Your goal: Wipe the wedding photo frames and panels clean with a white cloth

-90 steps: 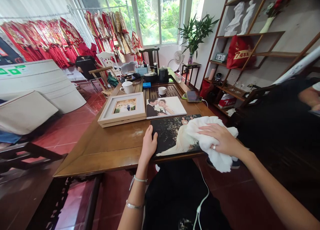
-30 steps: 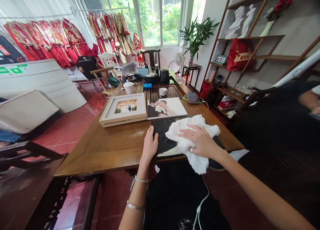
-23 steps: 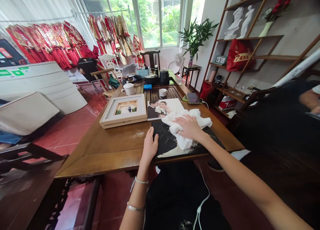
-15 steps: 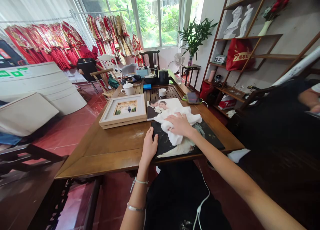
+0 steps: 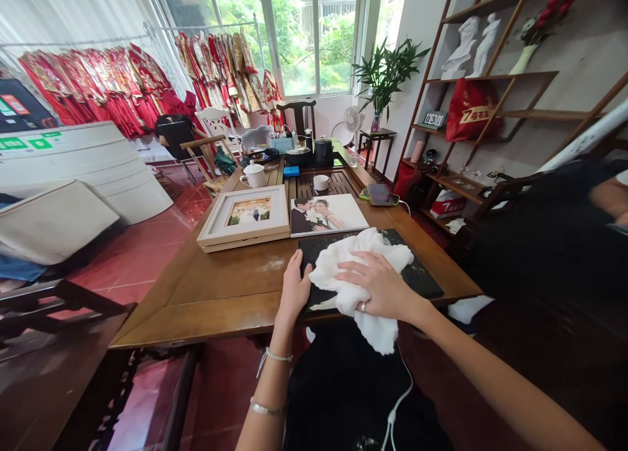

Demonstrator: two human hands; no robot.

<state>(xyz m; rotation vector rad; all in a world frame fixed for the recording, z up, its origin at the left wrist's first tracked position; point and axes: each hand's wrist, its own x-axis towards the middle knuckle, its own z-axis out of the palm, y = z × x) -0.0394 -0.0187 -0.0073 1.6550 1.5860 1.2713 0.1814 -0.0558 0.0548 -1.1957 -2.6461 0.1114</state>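
Observation:
A dark photo panel (image 5: 422,274) lies at the near edge of the wooden table (image 5: 230,294). My left hand (image 5: 294,290) rests flat against its left edge, fingers stretched out. My right hand (image 5: 380,284) presses a white cloth (image 5: 353,268) down on the panel's near half, fingers spread over the cloth. Part of the cloth hangs over the table's front edge. Most of the picture on the panel is covered by cloth and hand.
Behind the panel lie a light wedding photo panel (image 5: 328,214) and a white framed photo (image 5: 245,216). Further back stand a tea tray with a white cup (image 5: 321,182), a white teapot (image 5: 254,174) and a phone (image 5: 379,194). A person in black (image 5: 554,241) sits at right.
My right hand slid the cloth from the panel's right side up to its far left part, then back toward the near edge. My left hand stayed at the left edge.

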